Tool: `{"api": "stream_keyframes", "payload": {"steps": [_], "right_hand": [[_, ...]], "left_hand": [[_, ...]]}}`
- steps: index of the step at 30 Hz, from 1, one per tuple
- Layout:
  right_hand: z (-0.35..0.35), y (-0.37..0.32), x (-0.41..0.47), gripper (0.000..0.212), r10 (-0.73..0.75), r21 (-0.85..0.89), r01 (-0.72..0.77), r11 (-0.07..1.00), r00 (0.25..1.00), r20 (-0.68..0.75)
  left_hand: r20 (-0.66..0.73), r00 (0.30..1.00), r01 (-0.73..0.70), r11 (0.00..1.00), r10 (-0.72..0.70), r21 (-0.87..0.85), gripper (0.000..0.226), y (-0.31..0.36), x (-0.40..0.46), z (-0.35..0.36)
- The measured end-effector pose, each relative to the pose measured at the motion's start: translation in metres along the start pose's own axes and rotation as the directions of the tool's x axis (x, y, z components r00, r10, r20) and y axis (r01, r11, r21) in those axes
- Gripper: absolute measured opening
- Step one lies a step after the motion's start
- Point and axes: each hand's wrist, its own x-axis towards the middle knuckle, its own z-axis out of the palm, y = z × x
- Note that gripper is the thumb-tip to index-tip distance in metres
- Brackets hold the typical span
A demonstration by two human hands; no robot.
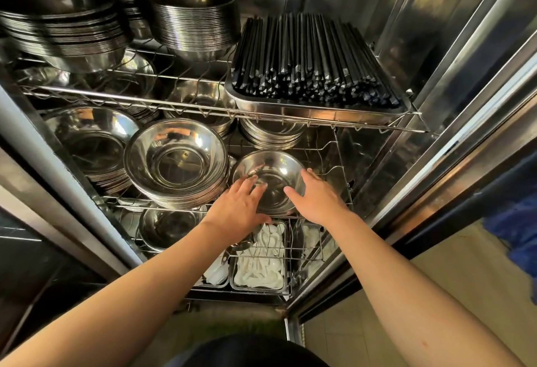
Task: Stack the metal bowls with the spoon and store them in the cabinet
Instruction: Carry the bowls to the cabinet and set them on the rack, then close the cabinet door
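A small metal bowl (pixel 271 170) sits on the middle wire shelf (pixel 338 160) of the steel cabinet, right of a tall stack of larger metal bowls (pixel 175 160). My left hand (pixel 239 206) holds its near-left rim, fingers inside and thumb under the front edge. On the near-right rim my right hand (pixel 318 198) grips with the thumb inside and the fingers spread along the outside. I cannot tell if more bowls lie under it. A shiny spoon-like piece (pixel 245 241) shows just below my left hand; its shape is partly hidden.
The top shelf carries bowl stacks (pixel 194 23) and a steel tray of black chopsticks (pixel 311 58). More bowls (pixel 93 143) fill the middle shelf's left side. The bottom rack holds a bowl (pixel 167 225) and trays of white items (pixel 261 265). The cabinet's right door frame (pixel 436 145) stands close.
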Motion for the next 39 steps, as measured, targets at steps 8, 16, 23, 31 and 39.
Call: {"api": "stream_keyframes", "payload": {"steps": [8, 16, 23, 31, 39], "right_hand": [[-0.002, -0.007, -0.010, 0.080, -0.013, -0.017, 0.014, 1.000, 1.000, 0.003], [-0.033, -0.036, -0.060, 0.054, -0.100, -0.086, 0.088, 0.992, 0.985, -0.143], [-0.062, -0.059, -0.141, 0.044, -0.079, -0.053, 0.066, 0.996, 0.953, -0.291], [-0.108, -0.058, -0.256, 0.049, -0.115, -0.119, 0.069, 0.991, 0.889, -0.442], [-0.126, -0.030, -0.400, 0.049, -0.164, -0.078, 0.146, 0.986, 0.804, -0.572]], "left_hand": [[-0.042, 0.997, -0.061, 0.998, 0.061, -0.008, 0.080, -0.005, -0.002, -0.002], [-0.105, 0.988, -0.129, 0.982, 0.115, -0.137, 0.073, -0.021, -0.008, -0.041], [-0.212, 0.951, -0.267, 0.943, 0.225, -0.198, 0.061, -0.007, -0.022, -0.089], [-0.324, 0.899, -0.368, 0.908, 0.293, -0.201, 0.052, 0.058, -0.095, -0.118], [-0.440, 0.838, -0.441, 0.875, 0.322, -0.201, 0.062, 0.151, -0.210, -0.117]]}}
